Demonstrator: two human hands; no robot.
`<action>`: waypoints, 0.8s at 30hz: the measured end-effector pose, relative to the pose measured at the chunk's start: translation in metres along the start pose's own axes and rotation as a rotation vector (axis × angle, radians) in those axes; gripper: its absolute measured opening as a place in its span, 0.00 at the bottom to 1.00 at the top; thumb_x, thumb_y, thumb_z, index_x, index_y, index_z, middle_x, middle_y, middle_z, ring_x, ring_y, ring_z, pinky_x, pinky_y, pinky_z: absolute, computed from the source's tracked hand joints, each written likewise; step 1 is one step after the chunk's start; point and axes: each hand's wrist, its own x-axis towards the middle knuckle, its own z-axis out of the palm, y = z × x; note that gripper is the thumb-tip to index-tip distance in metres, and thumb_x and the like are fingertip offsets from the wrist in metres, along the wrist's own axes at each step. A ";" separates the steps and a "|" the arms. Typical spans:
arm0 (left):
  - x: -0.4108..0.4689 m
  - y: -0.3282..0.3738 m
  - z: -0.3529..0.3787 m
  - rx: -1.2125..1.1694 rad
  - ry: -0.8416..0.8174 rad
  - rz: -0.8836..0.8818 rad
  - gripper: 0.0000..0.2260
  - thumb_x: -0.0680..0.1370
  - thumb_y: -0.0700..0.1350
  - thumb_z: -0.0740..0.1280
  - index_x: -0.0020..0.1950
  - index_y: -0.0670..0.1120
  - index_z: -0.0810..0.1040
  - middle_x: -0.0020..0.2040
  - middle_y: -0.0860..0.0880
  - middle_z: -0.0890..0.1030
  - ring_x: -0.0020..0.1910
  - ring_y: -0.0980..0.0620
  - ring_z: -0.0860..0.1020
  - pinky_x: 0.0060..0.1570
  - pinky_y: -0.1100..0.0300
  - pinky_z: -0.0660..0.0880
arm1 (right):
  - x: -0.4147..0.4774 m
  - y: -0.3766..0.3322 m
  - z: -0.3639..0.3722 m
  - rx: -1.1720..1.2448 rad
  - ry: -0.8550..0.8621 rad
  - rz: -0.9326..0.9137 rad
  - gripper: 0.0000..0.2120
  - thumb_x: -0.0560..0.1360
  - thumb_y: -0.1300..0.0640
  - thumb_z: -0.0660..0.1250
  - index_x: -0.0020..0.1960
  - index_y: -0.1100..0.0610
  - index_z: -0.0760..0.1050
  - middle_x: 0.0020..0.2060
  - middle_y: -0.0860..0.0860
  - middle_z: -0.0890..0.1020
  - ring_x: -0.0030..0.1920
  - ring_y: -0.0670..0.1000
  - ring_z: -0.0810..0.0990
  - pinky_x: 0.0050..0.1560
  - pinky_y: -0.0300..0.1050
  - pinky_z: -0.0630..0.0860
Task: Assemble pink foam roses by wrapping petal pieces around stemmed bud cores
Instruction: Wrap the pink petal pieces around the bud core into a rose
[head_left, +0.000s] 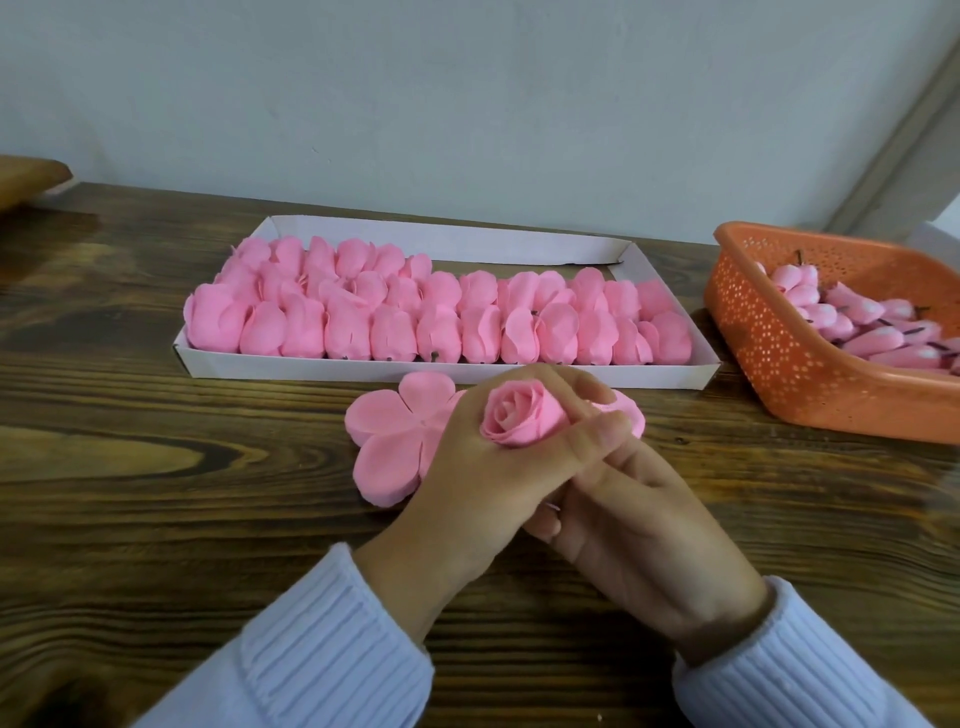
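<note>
- Dark wooden table (156, 415) against a pale wall (467, 78); both hands meet over its near middle
- Closest in, the left hand (467, 467) is curled round the rose (519, 421), fingers arching over its far side and thumb closing across its near side, so the bloom faces up toward the camera
- Beneath it the right hand (644, 504) is tucked in with fingers bent under; whether it pinches a stem or only props the bloom is hidden, so I cannot tell its grip
- That rose looks like thin foam: very light, soft and springy, and easily creased at the petal edges; a hard squeeze would likely flatten the spiral, and a slack one would let the wrapped layers spring open
- In my judgement the best hold is low at the base where the petals gather, with the rim only cupped
- Just behind the left hand a flat five-lobed petal piece (389, 436) lies on the table, partly covered; it should bend readily, so lift it by a lobe
- Beyond, a white tray (311, 366) holds rows of finished roses (441, 317), packed touching
- Off to the right, an orange basket (769, 332) holds stemmed bud cores (857, 322), best taken by the stem
</note>
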 end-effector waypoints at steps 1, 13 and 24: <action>-0.001 0.000 0.000 -0.010 -0.024 -0.006 0.01 0.66 0.51 0.72 0.36 0.56 0.82 0.47 0.55 0.84 0.27 0.58 0.77 0.27 0.55 0.76 | 0.001 0.001 -0.003 -0.017 0.033 0.006 0.17 0.73 0.55 0.63 0.56 0.68 0.69 0.34 0.56 0.76 0.33 0.48 0.75 0.34 0.39 0.72; 0.000 -0.003 0.000 -0.024 -0.019 0.002 0.02 0.67 0.51 0.72 0.36 0.55 0.82 0.48 0.54 0.84 0.26 0.55 0.76 0.23 0.64 0.70 | 0.004 0.002 -0.006 -0.102 0.099 0.040 0.20 0.80 0.54 0.60 0.56 0.74 0.69 0.38 0.61 0.75 0.36 0.52 0.76 0.39 0.45 0.72; 0.000 0.000 0.000 -0.046 -0.074 -0.020 0.04 0.67 0.50 0.72 0.39 0.52 0.84 0.46 0.54 0.84 0.30 0.62 0.79 0.25 0.68 0.72 | 0.003 0.002 -0.006 -0.056 0.045 0.033 0.17 0.77 0.53 0.61 0.55 0.68 0.73 0.35 0.58 0.74 0.32 0.49 0.73 0.35 0.43 0.68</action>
